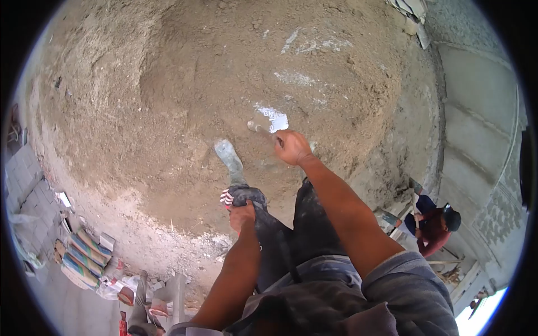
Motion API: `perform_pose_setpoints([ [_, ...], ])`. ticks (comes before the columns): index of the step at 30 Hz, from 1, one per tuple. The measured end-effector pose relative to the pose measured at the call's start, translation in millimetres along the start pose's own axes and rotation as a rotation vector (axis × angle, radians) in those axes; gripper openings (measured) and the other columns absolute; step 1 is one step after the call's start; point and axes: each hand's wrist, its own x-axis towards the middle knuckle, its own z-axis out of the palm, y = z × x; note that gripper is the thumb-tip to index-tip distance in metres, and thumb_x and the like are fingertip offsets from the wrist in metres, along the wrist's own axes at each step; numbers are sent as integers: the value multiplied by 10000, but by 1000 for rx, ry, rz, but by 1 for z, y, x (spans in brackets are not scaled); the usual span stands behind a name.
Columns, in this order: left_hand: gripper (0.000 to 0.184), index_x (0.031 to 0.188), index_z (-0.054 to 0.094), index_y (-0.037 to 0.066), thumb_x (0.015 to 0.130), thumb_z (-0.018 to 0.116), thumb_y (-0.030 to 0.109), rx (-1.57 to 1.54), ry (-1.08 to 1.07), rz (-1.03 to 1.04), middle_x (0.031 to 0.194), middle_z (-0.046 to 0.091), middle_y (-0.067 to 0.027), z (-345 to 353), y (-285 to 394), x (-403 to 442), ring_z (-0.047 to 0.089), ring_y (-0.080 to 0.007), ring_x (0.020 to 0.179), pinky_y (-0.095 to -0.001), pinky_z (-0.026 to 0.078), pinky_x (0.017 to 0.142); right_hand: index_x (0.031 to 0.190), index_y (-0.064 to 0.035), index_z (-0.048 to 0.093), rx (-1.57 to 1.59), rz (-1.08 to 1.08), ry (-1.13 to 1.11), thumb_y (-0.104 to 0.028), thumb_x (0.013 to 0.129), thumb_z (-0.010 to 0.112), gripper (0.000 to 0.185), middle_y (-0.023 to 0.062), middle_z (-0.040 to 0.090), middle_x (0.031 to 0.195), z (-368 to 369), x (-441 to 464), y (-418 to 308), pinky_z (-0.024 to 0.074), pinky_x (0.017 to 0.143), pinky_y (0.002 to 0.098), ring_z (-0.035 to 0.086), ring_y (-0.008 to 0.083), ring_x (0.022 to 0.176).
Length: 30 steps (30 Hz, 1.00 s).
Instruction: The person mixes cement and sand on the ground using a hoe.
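My right hand (292,147) is closed in a fist in front of me, above the soil (202,84). A short, blurred, pale brown piece (259,128) sticks out of it to the left; its kind is unclear. A bright white patch (276,119) lies on the ground just beyond that hand. My left hand (242,217) is at my left knee, fingers curled against a dark, bunched item (248,195) with a red-and-white striped part (226,198), perhaps a glove. My dusty grey left boot (228,157) stands on the soil ahead.
At the right, another person (434,227) in a dark red top crouches by a concrete wall (476,134). Stacked sacks (84,260) and grey blocks (28,185) lie at the left. Another person's legs (140,299) show at the lower left. Rubble (412,11) sits at the top right.
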Motion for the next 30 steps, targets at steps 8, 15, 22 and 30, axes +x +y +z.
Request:
perform_pose_setpoints([
  [8,736,1293,526,45,806,686,573,-48,-1,-13,1228,659,-207,11,-9,14,660,-363,1128,-447,521,976,897,-51,660,43,-5,20,-139,819,630,121,171,684,845,5,4,0,527,716,453,666,371,799],
  [15,717,1268,544,44,803,683,572,-88,12,-28,1202,666,-206,11,-10,13,666,-365,1108,-452,522,971,897,-42,654,27,-43,56,-121,807,633,122,174,679,837,4,5,-1,529,705,442,666,370,781],
  [22,701,1247,552,43,804,683,569,-85,5,-36,1187,673,-206,7,-12,12,671,-371,1095,-456,530,955,947,-39,677,2,-32,33,-131,835,630,153,153,693,845,11,6,12,540,685,368,686,277,728],
  [30,763,1287,534,42,803,673,615,-102,-17,-36,1232,657,-220,7,-12,11,653,-364,1142,-452,520,970,908,-45,663,35,-23,50,-143,809,636,141,168,679,832,11,5,9,527,697,432,667,348,757],
])
